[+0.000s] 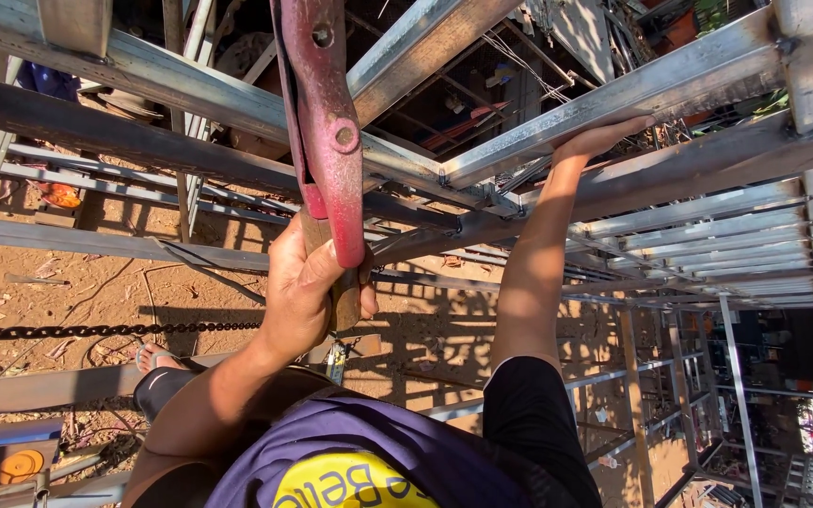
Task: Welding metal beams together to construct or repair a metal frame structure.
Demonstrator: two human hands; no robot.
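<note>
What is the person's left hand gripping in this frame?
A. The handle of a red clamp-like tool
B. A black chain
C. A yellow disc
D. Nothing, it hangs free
A: the left hand is closed around the lower handle of the red tool, while the right hand rests on a steel beam.

The red, rusty clamp tool (326, 141) hung near-upright over a steel beam (604, 99), its handle probably wooden.

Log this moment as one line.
left hand: grips red tool by its handle | right hand: flat on steel beam | below: dirt ground, chain
</note>
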